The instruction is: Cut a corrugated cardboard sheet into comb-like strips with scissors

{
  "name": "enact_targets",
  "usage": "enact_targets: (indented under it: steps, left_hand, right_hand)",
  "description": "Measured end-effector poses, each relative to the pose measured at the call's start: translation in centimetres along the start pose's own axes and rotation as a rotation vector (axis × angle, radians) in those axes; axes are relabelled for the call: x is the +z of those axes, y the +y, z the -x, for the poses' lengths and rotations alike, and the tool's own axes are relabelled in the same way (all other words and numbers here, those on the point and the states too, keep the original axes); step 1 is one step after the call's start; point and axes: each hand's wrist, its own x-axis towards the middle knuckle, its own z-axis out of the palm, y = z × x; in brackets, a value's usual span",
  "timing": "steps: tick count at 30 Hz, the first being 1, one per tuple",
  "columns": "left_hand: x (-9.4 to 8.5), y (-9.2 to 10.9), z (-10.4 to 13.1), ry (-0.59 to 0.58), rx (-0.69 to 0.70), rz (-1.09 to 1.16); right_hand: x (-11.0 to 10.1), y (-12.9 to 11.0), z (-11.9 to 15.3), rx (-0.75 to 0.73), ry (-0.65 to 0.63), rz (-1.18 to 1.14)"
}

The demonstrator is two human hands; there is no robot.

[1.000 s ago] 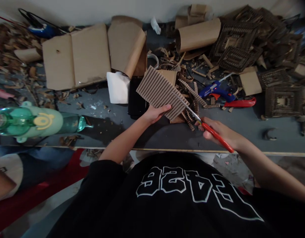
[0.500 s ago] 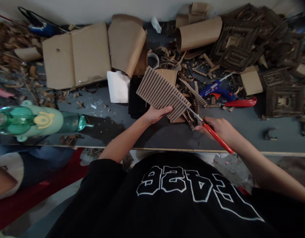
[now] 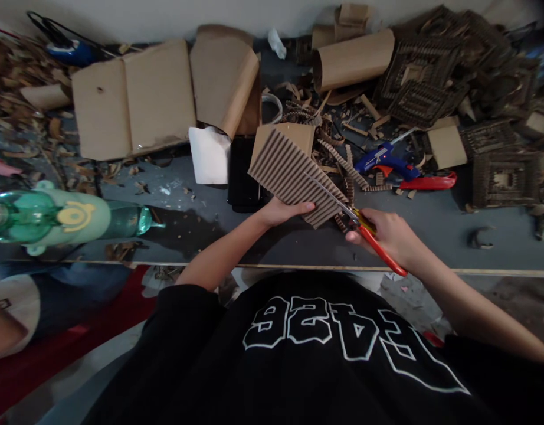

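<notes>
My left hand grips a sheet of corrugated cardboard by its near edge, thumb on top and the other fingers hidden underneath. Its ridged side faces up. My right hand is closed around the handles of a pair of scissors, red and partly yellow. The scissor blades lie across the right part of the sheet, pointing up and left. Beneath the sheet are a flat brown cardboard piece and several curled corrugated strips.
A blue glue gun and a red-handled tool lie to the right. Stacked corrugated frames stand at far right. A green bottle lies left, near a co-worker's arm. Cardboard rolls line the back.
The cardboard sheet has tilted and shifted slightly right and down in my left hand. The scissor handles have moved a little left, with the yellow part now showing.
</notes>
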Motion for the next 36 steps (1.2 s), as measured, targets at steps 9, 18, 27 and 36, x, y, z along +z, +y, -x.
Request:
enact_targets:
  steps: [9, 18, 27, 36]
  left_hand:
    - [0.5, -0.3, 0.7, -0.041, -0.025, -0.045]
    - [-0.5, 2.3, -1.0, 0.208, 0.165, 0.183]
    - [0.3, 1.9, -0.2, 0.131, 0.046, 0.164]
    - [0.1, 1.5, -0.4, 0.148, 0.01, 0.185]
  right_hand:
    - [1.0, -0.5, -0.4, 0.029, 0.081, 0.107]
    - [0.6, 0.2, -0.6, 0.069, 0.067, 0.09]
    - [-0.4, -0.2, -0.3, 0.025, 0.024, 0.131]
    - [-0.5, -0.2, -0.9, 0.073, 0.003, 0.152]
